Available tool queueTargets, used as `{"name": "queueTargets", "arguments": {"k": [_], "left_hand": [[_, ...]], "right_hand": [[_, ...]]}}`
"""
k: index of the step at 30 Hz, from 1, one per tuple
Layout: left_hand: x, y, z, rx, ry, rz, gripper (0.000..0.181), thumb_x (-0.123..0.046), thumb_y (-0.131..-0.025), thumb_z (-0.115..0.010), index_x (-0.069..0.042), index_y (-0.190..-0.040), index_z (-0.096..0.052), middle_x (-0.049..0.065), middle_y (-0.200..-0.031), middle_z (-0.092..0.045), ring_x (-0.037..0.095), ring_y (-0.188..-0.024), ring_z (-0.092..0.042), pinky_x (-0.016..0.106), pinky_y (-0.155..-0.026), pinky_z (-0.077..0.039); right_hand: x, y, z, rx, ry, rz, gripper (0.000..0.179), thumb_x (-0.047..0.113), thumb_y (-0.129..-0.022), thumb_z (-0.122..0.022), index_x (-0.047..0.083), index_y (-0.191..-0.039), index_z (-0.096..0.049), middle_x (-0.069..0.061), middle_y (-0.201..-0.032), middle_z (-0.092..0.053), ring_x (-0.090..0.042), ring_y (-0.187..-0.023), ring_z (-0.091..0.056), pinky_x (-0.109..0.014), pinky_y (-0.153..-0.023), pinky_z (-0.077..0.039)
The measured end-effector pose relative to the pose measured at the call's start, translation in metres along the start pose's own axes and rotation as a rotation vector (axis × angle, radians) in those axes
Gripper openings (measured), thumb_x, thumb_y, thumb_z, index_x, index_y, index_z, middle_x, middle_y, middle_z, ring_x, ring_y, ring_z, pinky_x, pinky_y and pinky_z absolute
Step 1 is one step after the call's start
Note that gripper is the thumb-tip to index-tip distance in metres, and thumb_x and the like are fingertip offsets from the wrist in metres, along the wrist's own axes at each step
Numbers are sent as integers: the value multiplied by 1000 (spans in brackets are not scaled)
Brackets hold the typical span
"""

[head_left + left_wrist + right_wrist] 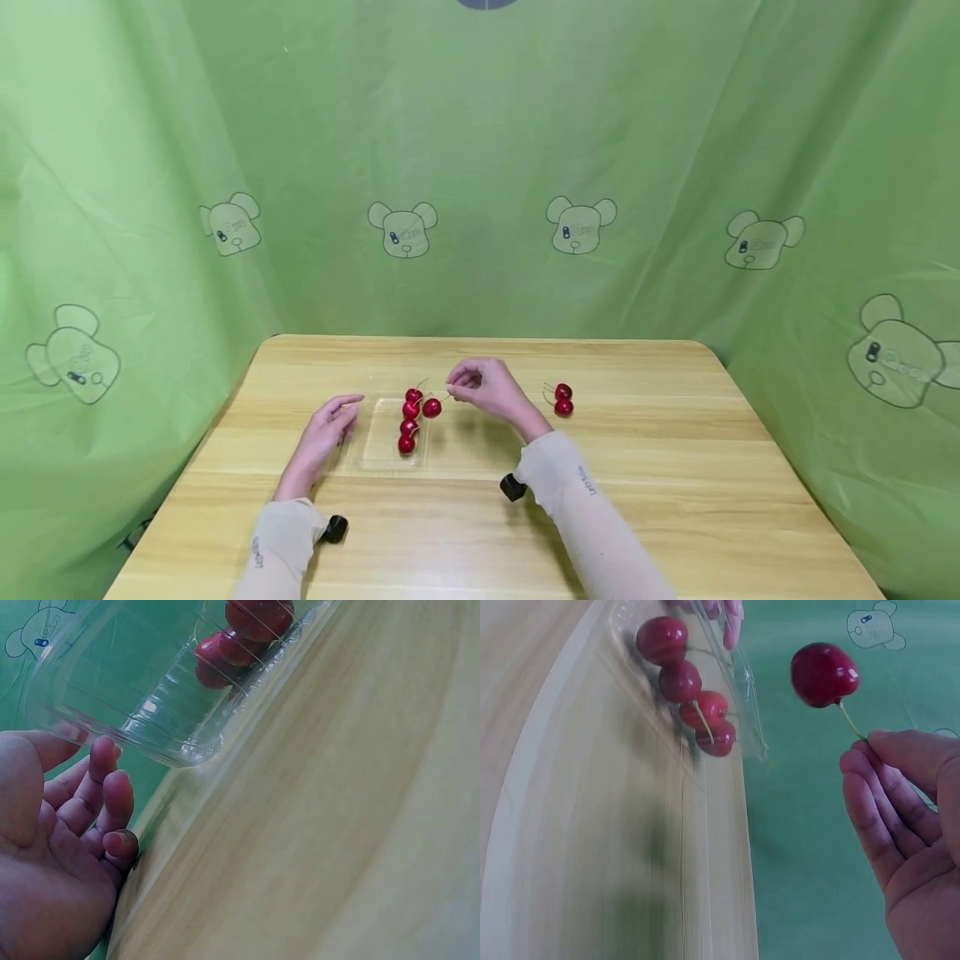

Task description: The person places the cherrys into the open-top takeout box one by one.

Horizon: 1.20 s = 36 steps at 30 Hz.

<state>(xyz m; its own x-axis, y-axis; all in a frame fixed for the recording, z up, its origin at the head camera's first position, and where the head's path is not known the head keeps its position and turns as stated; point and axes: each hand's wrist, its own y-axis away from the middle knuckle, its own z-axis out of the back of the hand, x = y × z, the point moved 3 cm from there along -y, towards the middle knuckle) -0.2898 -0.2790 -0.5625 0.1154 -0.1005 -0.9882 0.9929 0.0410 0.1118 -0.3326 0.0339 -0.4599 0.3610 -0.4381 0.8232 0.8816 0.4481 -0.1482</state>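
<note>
My right hand [491, 389] pinches the thin green stem of a red cherry [825, 675] between thumb and fingertips. The cherry hangs just right of several other cherries [408, 410], which lie in a row along the right side of a clear plastic container [384, 450]. At the container's left side is my left hand [322, 433], its fingers loosely extended. In the left wrist view its thumb and fingertips [105, 754] are at the container's edge; whether they press on the plastic is hard to tell.
Two more cherries [563, 400] with stems lie together on the wooden table [637, 467], right of my right hand. A green curtain [480, 283] with printed bear heads surrounds the table's back and sides.
</note>
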Motion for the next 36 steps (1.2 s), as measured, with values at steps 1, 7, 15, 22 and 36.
{"name": "queueTargets", "arguments": {"k": [1,7,15,22,36], "left_hand": [[-3,1,0,6,4,6,42,-23,-109,-55,-3,-146,-54,6,-94,-61,14,-81,-57,24,-69,-47],[-23,12,-3,32,7,10,43,-19,-108,-56,1,-146,-53,8,-93,-62,16,-80,-57,25,-69,-48],[-27,16,-3,36,15,0,44,-18,-108,-56,3,-146,-51,8,-92,-62,15,-79,-57,25,-68,-48],[-16,8,-1,23,6,11,41,-20,-109,-55,-1,-145,-54,8,-93,-61,16,-79,-56,25,-68,-47],[1,-1,-1,-13,-28,-20,43,-28,-108,-57,-6,-144,-57,2,-89,-61,12,-75,-54,23,-64,-43]], "right_hand": [[1,-1,-1,6,-2,7,9,10,-91,-78,7,-100,-77,-3,-89,-74,-12,-79,-67,-24,-75,-58],[3,-2,-6,55,-29,26,5,13,-92,-79,9,-95,-78,-2,-83,-75,-15,-74,-70,-27,-70,-59],[-2,-5,-11,69,-71,9,8,16,-91,-80,9,-93,-77,-2,-83,-76,-16,-74,-71,-29,-72,-60],[-3,-6,-16,73,-210,-24,8,11,-91,-79,4,-95,-76,-8,-86,-77,-23,-76,-75,-36,-75,-63],[-13,-10,-33,49,-549,-85,16,-6,-88,-76,-11,-103,-72,-16,-89,-77,-21,-78,-77,-43,-81,-63]]}}
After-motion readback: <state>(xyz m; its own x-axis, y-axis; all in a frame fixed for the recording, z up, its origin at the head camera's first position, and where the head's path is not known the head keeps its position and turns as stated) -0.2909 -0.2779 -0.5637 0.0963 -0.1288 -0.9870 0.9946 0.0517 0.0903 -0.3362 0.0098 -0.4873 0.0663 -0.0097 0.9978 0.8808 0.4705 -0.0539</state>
